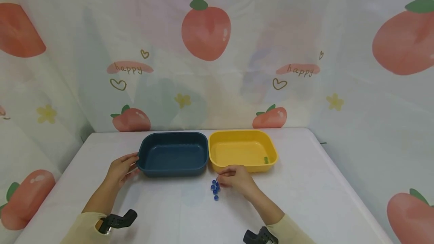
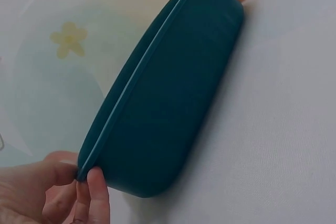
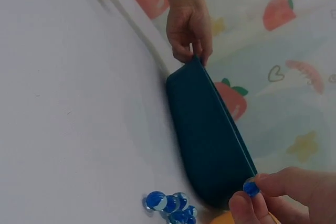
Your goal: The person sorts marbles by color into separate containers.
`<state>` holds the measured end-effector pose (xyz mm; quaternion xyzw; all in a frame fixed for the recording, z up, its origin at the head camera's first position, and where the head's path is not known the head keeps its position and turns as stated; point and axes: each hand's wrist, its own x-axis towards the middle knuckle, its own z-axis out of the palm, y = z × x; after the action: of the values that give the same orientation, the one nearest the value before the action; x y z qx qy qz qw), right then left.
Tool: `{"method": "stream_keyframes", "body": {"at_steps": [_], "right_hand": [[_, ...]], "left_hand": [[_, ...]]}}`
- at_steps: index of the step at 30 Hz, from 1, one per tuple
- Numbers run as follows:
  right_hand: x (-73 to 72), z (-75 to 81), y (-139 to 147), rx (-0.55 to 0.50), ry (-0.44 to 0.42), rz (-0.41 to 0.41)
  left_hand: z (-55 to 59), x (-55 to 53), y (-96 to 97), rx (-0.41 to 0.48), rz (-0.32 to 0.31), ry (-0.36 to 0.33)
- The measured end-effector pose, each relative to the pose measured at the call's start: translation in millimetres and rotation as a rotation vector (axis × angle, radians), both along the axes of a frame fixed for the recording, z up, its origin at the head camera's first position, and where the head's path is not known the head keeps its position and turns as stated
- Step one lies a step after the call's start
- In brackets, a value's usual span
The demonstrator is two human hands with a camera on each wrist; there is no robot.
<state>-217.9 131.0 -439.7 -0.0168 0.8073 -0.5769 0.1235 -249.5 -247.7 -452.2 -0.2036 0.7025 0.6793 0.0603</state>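
My left hand (image 1: 121,169) pinches the left end rim of a dark blue tray (image 1: 173,171) between thumb and fingers. In the right wrist view, a blue glass marble (image 3: 251,187) is pinched between the thumb and fingertips of my right hand (image 1: 238,180). That hand is in front of the yellow tray (image 1: 234,148), low over the table. Just left of it, several more blue marbles (image 1: 215,191) lie in a loose cluster on the white cloth. A small green item (image 1: 266,160), seemingly marbles, rests in the yellow tray's right front corner.
The blue and yellow trays stand side by side towards the back of the white table (image 1: 183,214). Behind them hangs a pale backdrop (image 1: 217,86) printed with peaches, hearts and flowers. A dark camera mount (image 1: 118,219) sits on the left wrist, another on the right.
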Motion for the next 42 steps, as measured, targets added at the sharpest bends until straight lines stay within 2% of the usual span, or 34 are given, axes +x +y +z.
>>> {"method": "stream_keyframes", "body": {"at_steps": [5, 12, 21, 25, 33, 42], "right_hand": [[-4.0, 6.7, -3, -0.012, 0.008, -0.003], [-14.1, 12.9, -7, -0.014, 0.016, -0.007], [-26.5, 24.9, -16, 0.067, 0.027, -0.034], [-30.4, 29.4, -21, 0.035, 0.003, -0.021], [-38.8, 26.2, -27, -0.035, -0.010, 0.005], [-48.2, 22.9, -38, -0.074, -0.052, -0.029]], "left_hand": [[-0.6, 0.6, -1.7, 0.027, -0.010, 0.006], [0.1, 0.7, 0.5, -0.004, -0.007, 0.008], [2.6, 2.9, 2.2, -0.034, -0.020, 0.015], [2.0, 3.9, 1.9, -0.041, -0.026, 0.017], [0.6, 4.7, 2.7, -0.031, -0.027, 0.019], [0.7, 5.2, 2.6, -0.018, -0.030, 0.016]]}}
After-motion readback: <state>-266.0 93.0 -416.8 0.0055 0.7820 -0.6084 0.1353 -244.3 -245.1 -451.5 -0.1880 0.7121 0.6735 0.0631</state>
